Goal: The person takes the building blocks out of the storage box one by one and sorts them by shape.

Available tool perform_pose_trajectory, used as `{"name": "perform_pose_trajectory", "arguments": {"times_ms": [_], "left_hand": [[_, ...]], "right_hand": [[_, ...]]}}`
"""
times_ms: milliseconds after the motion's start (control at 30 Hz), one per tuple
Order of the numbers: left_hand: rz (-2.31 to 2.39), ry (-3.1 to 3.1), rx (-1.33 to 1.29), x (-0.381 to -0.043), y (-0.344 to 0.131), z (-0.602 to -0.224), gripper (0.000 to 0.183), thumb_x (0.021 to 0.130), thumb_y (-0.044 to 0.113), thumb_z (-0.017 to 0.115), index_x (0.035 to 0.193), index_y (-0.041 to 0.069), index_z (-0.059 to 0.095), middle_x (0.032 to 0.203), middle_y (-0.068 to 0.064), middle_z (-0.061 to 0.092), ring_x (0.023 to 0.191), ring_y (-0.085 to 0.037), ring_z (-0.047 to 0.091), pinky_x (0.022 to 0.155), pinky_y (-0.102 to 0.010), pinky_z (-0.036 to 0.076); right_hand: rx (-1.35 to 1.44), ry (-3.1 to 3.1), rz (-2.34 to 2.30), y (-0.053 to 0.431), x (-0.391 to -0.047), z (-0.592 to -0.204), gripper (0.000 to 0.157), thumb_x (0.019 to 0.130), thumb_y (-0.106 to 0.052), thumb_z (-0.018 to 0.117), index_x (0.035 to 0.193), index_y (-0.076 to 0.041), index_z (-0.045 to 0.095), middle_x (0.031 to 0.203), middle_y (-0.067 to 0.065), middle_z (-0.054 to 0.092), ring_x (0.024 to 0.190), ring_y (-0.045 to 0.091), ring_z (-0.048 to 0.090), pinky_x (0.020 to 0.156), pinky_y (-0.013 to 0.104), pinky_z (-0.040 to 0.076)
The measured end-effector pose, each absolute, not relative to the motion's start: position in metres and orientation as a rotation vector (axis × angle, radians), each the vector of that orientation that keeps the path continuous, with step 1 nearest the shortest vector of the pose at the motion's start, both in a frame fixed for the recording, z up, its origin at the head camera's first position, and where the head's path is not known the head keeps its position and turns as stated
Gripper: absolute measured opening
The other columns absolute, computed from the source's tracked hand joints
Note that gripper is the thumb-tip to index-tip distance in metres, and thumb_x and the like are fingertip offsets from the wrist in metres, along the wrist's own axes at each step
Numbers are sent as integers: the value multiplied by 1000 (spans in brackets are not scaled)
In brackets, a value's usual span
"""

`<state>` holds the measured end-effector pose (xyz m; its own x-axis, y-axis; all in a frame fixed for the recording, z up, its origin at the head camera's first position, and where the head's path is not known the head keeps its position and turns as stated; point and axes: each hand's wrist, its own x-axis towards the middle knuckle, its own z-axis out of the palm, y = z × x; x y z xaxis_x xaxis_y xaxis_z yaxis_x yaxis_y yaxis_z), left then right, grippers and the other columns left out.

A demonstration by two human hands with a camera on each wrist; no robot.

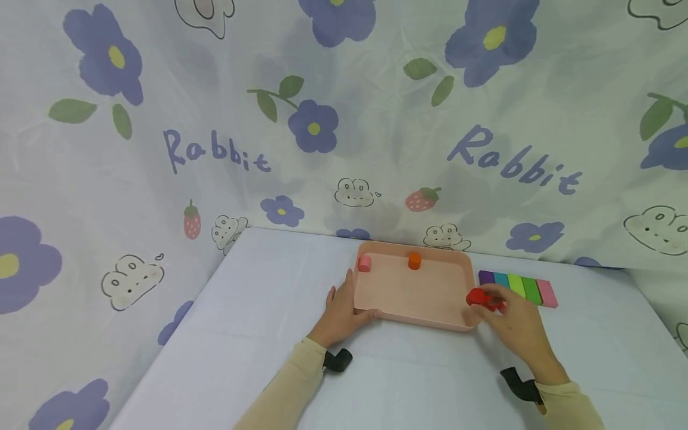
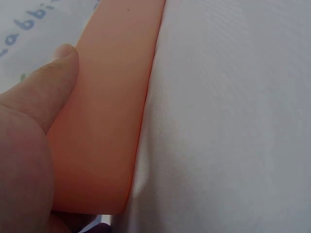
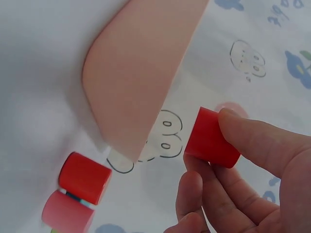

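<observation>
A pale pink tray [image 1: 414, 321] lies on the white cloth, and my left hand [image 1: 341, 315] holds its near left corner. The left thumb [image 2: 63, 73] lies along the near wall, with the fingers along the left side. Above the tray's right edge, my right hand [image 1: 515, 319] pinches a red cylindrical block [image 3: 212, 138] between thumb and fingertips. A second red cylindrical block [image 3: 85, 177] stays on the table below that hand, close to a pink block [image 3: 68, 212]. Inside the tray sit a pink cylindrical block [image 1: 365, 263] at the left and an orange one [image 1: 414, 261] near the back wall.
Right of the tray, a row of coloured blocks runs from purple [image 1: 486, 277] through blue, lime and green to pink [image 1: 547, 293], partly behind the right hand. A printed cloth [image 1: 376, 137] with flowers and rabbits hangs behind the table.
</observation>
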<state>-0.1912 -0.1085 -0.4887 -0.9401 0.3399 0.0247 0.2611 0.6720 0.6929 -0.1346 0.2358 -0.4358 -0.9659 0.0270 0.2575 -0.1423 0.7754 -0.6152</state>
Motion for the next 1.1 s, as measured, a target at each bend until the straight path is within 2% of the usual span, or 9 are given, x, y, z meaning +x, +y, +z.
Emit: {"name": "perform_pose_trajectory", "arguments": {"times_ms": [100,233,467,767,900,1100], "left_hand": [[1123,2773,499,-191,-109,-489,118,88,57,71,158,-5,0,164,-18,22,152,-30,21,120,-60,0],[1116,2771,491,-192,-109,-489,118,87,57,71,158,-5,-1,165,-17,21,152,-30,21,120,-60,0],[1103,2770,477,-191,-109,-488,118,88,58,70,159,-4,-1,165,-16,21,152,-29,21,120,-59,-1],[1095,2779,483,-191,-108,-490,119,87,59,70,159,-4,-2,165,-15,20,152,-28,20,120,-59,0],[1089,2784,487,-191,-109,-491,118,87,59,70,159,-4,-1,165,-16,20,152,-29,21,120,-59,0],[1078,2789,492,-192,-109,-492,118,88,59,69,159,-4,-1,165,-16,20,152,-29,21,120,-59,0]], "right_hand": [[55,-2709,971,240,-132,-436,39,85,-17,82,119,-4,68,102,13,72,89,28,62,67,28,50],[5,-2718,967,245,-129,-436,41,87,-18,80,122,-3,67,108,20,70,90,31,59,60,24,47],[-6,-2681,931,252,-126,-435,39,87,-18,80,120,-1,68,100,21,70,83,29,58,47,25,39],[-85,-2697,847,265,-124,-437,43,88,-21,78,121,4,65,99,24,69,83,33,60,53,26,43],[-125,-2705,854,270,-124,-438,46,90,-27,77,121,4,65,102,26,68,89,39,60,51,27,44],[-205,-2716,871,277,-124,-440,47,90,-26,77,123,4,63,103,29,66,94,42,59,50,27,45]]}}
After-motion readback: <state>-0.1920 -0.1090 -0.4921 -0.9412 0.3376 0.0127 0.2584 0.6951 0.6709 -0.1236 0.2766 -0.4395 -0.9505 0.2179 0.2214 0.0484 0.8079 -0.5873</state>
